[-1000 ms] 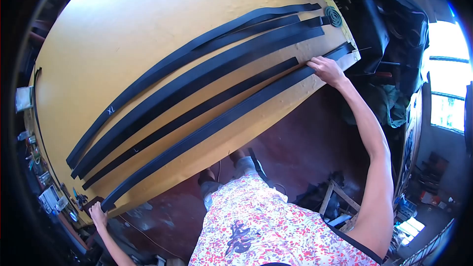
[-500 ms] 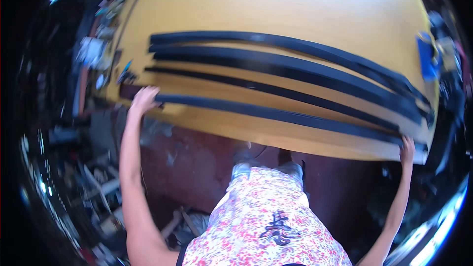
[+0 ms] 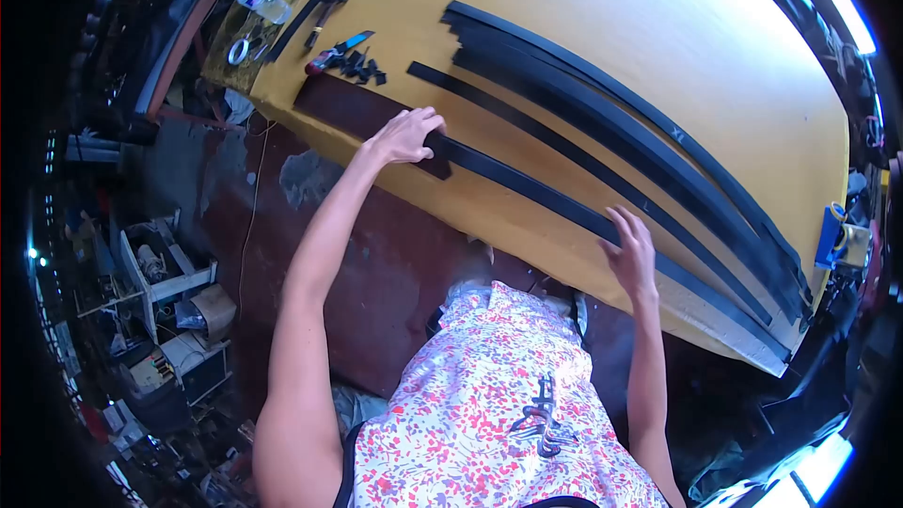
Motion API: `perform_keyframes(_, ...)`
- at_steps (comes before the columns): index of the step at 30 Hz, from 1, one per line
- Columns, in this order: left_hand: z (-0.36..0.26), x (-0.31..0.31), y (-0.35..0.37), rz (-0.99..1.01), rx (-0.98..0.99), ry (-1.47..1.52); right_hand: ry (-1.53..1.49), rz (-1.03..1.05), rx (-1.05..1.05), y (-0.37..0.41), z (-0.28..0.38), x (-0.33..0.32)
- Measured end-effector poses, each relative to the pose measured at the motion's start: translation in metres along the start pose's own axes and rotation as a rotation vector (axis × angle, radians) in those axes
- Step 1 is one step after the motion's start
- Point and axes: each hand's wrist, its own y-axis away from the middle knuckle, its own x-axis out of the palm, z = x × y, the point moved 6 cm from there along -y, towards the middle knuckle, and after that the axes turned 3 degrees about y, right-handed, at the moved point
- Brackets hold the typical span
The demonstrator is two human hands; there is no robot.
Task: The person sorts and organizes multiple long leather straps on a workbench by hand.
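Observation:
My left hand point(image 3: 406, 136) bends its fingers over the left end of the nearest black strip point(image 3: 527, 190), where it lies on a dark red-brown board point(image 3: 343, 105). Fingers apart, my right hand point(image 3: 632, 246) is over the middle of that same strip, near the table's front edge. Behind it lies a narrower black strip point(image 3: 574, 155), roughly parallel. Farther back, several wider black strips point(image 3: 602, 99) are bunched together, their right ends close to one another.
The yellow table point(image 3: 734, 66) carries a cutter knife point(image 3: 350, 43), small black scraps point(image 3: 362, 68), a hammer point(image 3: 324, 19), a tape roll point(image 3: 239, 51) and a plastic bottle point(image 3: 268, 5) at its left. A blue object point(image 3: 830, 235) sits by the right edge. A wooden frame point(image 3: 165, 273) stands on the floor.
My right hand has left the strip's right end and come inward to its middle, fingers spreading. The view has turned, showing more of the table's left side; my left hand stays near the strip's left end.

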Motion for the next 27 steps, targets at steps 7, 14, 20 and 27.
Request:
perform_keyframes(7,0.029,-0.003,0.009,-0.022,-0.021,0.049,0.051,0.202,0.032,-0.050,0.045,0.058)
perform_keyframes(14,0.005,-0.024,0.033,-0.409,-0.177,0.288,-0.100,-0.052,-0.191,-0.100,0.128,0.077)
perform_keyframes(20,0.009,0.019,0.053,-0.603,-0.392,0.717,-0.152,-0.057,-0.214,-0.147,0.173,0.106)
perform_keyframes(27,0.024,0.032,0.069,-0.632,-0.385,0.949,-0.566,-0.122,0.027,-0.154,0.168,0.075)
